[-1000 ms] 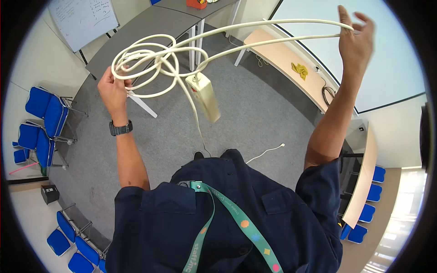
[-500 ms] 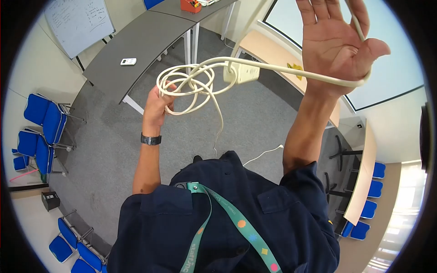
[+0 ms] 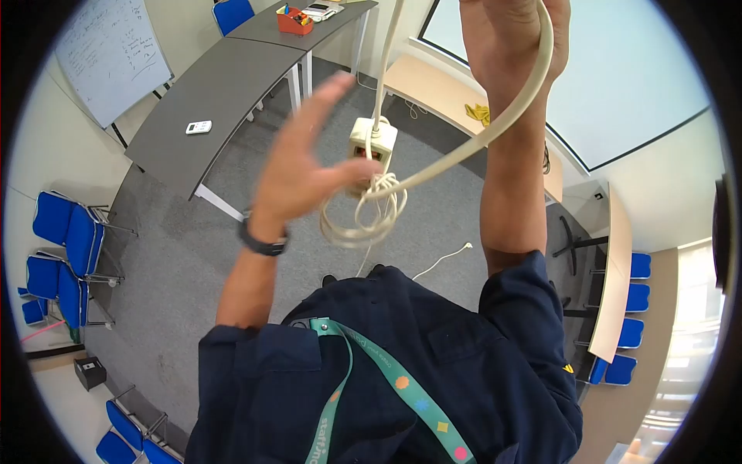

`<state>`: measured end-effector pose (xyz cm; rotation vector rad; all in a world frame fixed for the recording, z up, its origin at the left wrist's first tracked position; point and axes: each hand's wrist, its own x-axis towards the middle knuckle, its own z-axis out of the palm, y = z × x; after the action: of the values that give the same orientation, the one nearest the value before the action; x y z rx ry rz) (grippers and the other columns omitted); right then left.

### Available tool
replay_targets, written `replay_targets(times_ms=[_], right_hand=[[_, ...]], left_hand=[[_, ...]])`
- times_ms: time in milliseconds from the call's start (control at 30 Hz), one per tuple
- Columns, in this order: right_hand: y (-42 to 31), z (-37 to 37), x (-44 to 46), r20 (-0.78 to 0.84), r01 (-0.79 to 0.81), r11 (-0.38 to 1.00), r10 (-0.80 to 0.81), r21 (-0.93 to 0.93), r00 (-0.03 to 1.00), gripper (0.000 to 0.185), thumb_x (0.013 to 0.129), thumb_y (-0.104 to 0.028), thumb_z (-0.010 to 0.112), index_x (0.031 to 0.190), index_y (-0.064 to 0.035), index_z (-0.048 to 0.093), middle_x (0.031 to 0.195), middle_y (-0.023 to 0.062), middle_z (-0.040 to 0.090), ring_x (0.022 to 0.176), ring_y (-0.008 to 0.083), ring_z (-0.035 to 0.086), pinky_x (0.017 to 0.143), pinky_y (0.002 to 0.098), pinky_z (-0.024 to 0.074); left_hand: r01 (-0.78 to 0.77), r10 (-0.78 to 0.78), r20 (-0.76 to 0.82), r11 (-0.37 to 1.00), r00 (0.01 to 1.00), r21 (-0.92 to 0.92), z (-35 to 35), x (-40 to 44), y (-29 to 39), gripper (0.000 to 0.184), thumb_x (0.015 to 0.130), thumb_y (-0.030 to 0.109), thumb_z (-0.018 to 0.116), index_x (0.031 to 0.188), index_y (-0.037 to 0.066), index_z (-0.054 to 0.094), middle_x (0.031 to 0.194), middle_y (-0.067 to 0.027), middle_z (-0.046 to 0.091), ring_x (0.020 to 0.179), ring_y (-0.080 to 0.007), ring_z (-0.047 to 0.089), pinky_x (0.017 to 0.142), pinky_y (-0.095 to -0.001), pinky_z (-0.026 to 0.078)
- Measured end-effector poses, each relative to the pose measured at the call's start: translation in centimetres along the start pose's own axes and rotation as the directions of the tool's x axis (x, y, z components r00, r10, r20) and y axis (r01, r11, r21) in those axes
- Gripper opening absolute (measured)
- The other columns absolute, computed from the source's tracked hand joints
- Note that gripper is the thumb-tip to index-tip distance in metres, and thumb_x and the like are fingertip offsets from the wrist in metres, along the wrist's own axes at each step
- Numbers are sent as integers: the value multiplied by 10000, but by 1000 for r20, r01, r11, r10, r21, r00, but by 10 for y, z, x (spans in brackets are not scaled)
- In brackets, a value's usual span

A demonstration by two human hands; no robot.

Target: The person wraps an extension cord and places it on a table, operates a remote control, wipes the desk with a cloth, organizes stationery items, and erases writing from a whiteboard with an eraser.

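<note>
Moved since the earlier frame: coiled cord (image 3: 348, 234), out of the left hand's (image 3: 296, 176) grasp and hanging lower; white socket block (image 3: 360, 134), swung from sideways to upright. Left hand: fingers and thumb spread, blurred; thumb in front of block, contact cannot be told. Right hand (image 3: 516, 39): raised, cut by top edge, cord running across it; finger state cannot be told. Block: suspended above floor (image 3: 433, 201), coil overlapping its lower end. White remote (image 3: 199, 127): on grey surface (image 3: 224, 77).

The left hand (image 3: 297, 179) is splayed; the right hand (image 3: 516, 42), higher, runs out of view.
</note>
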<state>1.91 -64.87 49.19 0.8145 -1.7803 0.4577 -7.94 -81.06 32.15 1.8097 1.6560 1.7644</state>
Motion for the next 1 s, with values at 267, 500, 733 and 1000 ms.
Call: replay_targets(times_ms=[267, 500, 733, 1000], right_hand=[[-23, -46, -13, -146, -129, 987, 114, -98, 983, 636, 1000, -593, 315, 948, -35, 615, 1027, 208, 663, 1162, 346, 607, 1013, 479, 467], [-56, -77, -24, -185, -202, 974, 219, 106, 958, 562, 1018, -570, 281, 972, -127, 625, 1274, 299, 583, 1122, 305, 616, 981, 428, 474], [-101, -76, -11, -283, 2, 778, 226, 628, 932, 675, 826, -735, 542, 1211, -199, 678, 1308, 283, 558, 1328, 370, 427, 1114, 565, 272], [-89, -110, -1, -203, 147, 785, -328, -602, 923, 515, 894, -508, 570, 1169, -73, 590, 1270, 219, 555, 1264, 306, 458, 1017, 447, 451]], left_hand=[[276, -230, 208, 933, 951, -230, 12, -2, -24, 570, 723, 26, 672, 1287, 48, 597, 1113, -77, 673, 956, -157, 664, 867, -296, 526], [354, -390, 48, 771, 920, -529, -4, -5, -46, 337, 684, -79, 500, 969, -83, 681, 802, -69, 676, 716, -99, 627, 691, -237, 538], [525, -599, 25, 680, 800, -512, 13, -19, -100, 108, 728, -43, 525, 713, 17, 614, 675, -32, 607, 581, -88, 552, 530, -240, 439], [740, -788, 138, 483, 601, -468, 44, -79, -142, 292, 741, -85, 520, 1000, 10, 615, 798, -115, 677, 617, -160, 633, 568, -288, 521]])
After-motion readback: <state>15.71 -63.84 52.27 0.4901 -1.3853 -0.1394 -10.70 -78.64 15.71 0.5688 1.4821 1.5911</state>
